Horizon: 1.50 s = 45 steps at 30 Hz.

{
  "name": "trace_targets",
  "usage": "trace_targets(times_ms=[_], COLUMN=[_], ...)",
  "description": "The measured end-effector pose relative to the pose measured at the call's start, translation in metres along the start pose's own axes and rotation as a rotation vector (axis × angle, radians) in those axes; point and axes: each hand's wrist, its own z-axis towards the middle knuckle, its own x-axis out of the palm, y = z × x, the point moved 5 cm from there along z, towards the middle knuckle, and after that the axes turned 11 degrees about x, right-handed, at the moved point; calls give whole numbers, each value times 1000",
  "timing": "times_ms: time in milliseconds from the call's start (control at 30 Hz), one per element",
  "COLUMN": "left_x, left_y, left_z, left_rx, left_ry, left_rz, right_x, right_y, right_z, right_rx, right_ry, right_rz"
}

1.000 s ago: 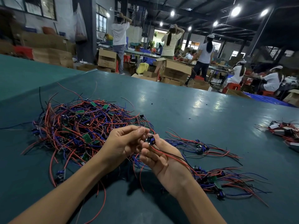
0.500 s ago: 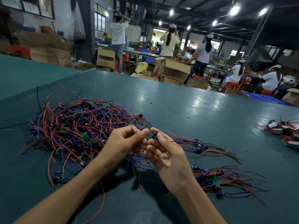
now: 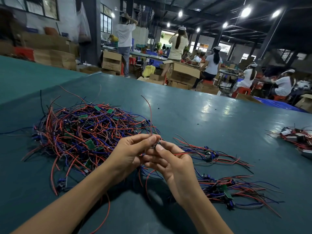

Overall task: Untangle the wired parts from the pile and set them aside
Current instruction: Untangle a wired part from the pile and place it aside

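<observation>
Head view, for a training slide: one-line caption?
Left hand and right hand pinch one wired part between the tangled pile and the separated parts on the green table.

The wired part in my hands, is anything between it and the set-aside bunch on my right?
Nothing solid: only table lies between the wired part, pinched by the left hand and right hand, and the set-aside bunch. Its wires hanging under the hands may snag on the pile.
</observation>
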Motion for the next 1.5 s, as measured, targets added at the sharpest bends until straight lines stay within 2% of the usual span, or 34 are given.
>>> trace_targets(times_ms=[100, 200, 367, 533, 767, 1067, 1167, 1267, 1367, 1500], left_x=[-2, -10, -29, -51, -60, -59, -46, -24, 0, 17], left_y=[-2, -5, -17, -25, -27, -32, -30, -20, -3, 12], left_z=[1, 4, 9, 13, 16, 18, 17, 13, 1, -10], left_rx=[41, 102, 174, 156, 194, 272, 223, 41, -79, 14], left_ry=[-36, -143, -298, -421, -457, -426, -324, -69, 149, 332], left_rz=[44, 102, 122, 146, 286, 395, 224, 56, 65, 151], right_x=[-1, -3, 2, 9, 6, 12, 16, 18, 14, 7], right_y=[2, 3, 2, -2, 3, -3, 0, 7, 10, 10], right_z=[0, -1, -4, -8, -10, -14, -17, -20, -21, -18], right_rx=[-79, -130, -104, -45, -39, -18, -53, -147, -209, -180], right_ry=[-66, -116, -95, -42, -75, -15, 18, 5, -75, -163], right_rz=[-97, -175, -239, -288, -332, -296, -243, -182, -158, -153])
